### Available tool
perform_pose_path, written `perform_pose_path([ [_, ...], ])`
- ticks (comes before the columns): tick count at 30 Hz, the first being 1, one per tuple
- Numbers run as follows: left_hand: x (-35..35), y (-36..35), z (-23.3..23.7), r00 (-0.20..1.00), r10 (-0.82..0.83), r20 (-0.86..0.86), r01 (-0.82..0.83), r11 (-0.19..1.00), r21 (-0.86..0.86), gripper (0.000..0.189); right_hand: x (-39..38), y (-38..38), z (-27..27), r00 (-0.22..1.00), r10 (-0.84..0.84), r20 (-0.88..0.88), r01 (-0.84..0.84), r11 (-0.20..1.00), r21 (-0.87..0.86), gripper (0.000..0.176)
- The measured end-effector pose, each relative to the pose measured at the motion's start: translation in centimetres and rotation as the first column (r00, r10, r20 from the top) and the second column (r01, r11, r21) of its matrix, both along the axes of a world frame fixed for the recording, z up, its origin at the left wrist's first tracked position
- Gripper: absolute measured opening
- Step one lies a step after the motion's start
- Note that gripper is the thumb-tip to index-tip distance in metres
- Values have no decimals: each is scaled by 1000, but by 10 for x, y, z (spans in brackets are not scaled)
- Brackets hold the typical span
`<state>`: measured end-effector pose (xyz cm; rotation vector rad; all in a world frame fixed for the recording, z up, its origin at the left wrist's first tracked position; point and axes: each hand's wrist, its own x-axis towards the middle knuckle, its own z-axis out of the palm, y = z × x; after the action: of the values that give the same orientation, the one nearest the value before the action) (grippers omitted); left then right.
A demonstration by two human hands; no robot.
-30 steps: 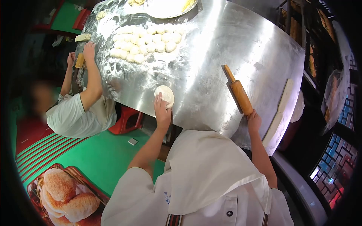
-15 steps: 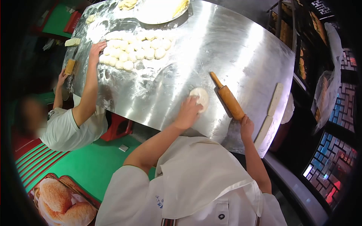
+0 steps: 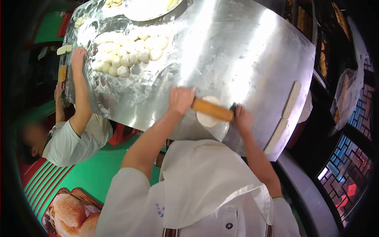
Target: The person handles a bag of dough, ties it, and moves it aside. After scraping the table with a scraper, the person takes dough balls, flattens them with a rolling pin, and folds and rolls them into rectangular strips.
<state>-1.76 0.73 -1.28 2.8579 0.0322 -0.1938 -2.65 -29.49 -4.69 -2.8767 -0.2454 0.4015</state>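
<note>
A wooden rolling pin (image 3: pixel 213 110) lies across a flat round of dough (image 3: pixel 207 119) near the front edge of the metal table. My left hand (image 3: pixel 181 99) is closed around the pin's left handle. At the other end, my right hand (image 3: pixel 243 117) grips the right handle, slightly blurred by motion. Part of the dough is hidden under the pin; its pale edges show above and below the roller.
Several floured dough balls (image 3: pixel 130 51) sit in rows at the table's left. Beyond them stands a large round plate (image 3: pixel 152 12). A co-worker (image 3: pixel 77 136) leans in at the left edge. Two long pale strips (image 3: pixel 292 100) lie along the right edge.
My left hand has moved from the dough to the pin's left handle. The rolling pin has come left onto the dough, turned more crosswise. The co-worker's hand has shifted away from the dough balls.
</note>
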Motion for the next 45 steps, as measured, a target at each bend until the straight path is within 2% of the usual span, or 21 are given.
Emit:
perform_pose_path([
  [5, 60, -2, 4, 999, 42, 32, -40, 999, -37, 50, 90, 14, 22, 987, -57, 150, 57, 998, 2, 42],
  [7, 18, -4, 7, 993, 84, 77, -74, 990, -124, 44, 63, 15, 28, 988, -133, 78, 131, 991, 26, 44],
  [9, -52, -10, -3, 969, 86, 233, -27, 969, -246, 35, -7, 1, 19, 1000, -16, 9, 16, 1000, -19, 37],
  [11, -89, -19, 17, 992, 24, -123, -39, 991, -127, 20, -62, -9, 33, 993, 87, 76, -97, 986, 138, 32],
  [12, -91, -23, 19, 992, 26, -126, -42, 991, -129, 20, -71, -12, 35, 993, 89, 73, -99, 986, 137, 32],
  [14, -79, -43, 19, 939, 343, -28, -296, 764, -574, 14, -78, -17, 35, 984, 149, 98, -169, 955, 244, 31],
  [17, -40, -69, 1, 934, 294, 202, -149, 837, -527, 21, -66, -22, 29, 980, 196, 14, -195, 958, 212, 34],
  [19, -24, -74, 1, 1000, 1, -22, -9, 934, -356, 19, -59, -22, 38, 976, 218, 15, -218, 962, 166, 35],
  [22, 8, -55, 18, 995, 28, -91, -62, 914, -402, 18, -60, -31, 42, 977, 215, 10, -214, 966, 143, 37],
  [24, 22, -22, 7, 915, 403, 3, -334, 763, -553, 20, -69, -40, 43, 985, 171, 16, -171, 972, 161, 38],
  [27, 37, 38, 3, 759, 643, -99, -617, 662, -426, 20, -84, -54, 39, 997, 82, -6, -80, 986, 150, 41],
  [29, 40, 68, -12, 729, 676, -110, -665, 660, -351, 21, -92, -58, 34, 997, -70, -24, 73, 985, 158, 45],
  [31, 42, 82, -27, 671, 727, -146, -564, 372, -737, 21, -97, -61, 33, 983, -167, -80, 179, 967, 179, 47],
  [32, 43, 77, -6, 672, 726, -148, -564, 371, -738, 21, -99, -63, 34, 957, -255, -138, 278, 941, 194, 49],
  [34, 40, 61, 66, 758, 645, -100, -541, 536, -648, 21, -98, -65, 34, 947, -296, -123, 317, 924, 215, 50],
  [37, 5, 39, 61, 917, 297, 265, -136, 859, -493, 20, -90, -63, 43, 911, -387, -145, 412, 878, 245, 51],
  [38, -14, 24, 60, 957, 191, 218, -71, 884, -462, 22, -85, -63, 46, 885, -430, -179, 464, 849, 255, 52],
  [41, -70, -3, 17, 933, -337, 125, 358, 845, -396, 28, -73, -61, 44, 927, -365, -86, 372, 868, 330, 49],
  [42, -84, -7, 22, 935, -334, 120, 353, 846, -399, 28, -68, -57, 52, 928, -362, -91, 371, 869, 328, 49],
  [44, -100, -15, 33, 960, -281, -12, 177, 635, -752, 21, -55, -51, 68, 974, -201, -101, 221, 940, 260, 43],
  [45, -103, -15, 42, 960, -280, -19, 169, 631, -757, 21, -53, -50, 68, 974, -200, -109, 222, 942, 253, 43],
])
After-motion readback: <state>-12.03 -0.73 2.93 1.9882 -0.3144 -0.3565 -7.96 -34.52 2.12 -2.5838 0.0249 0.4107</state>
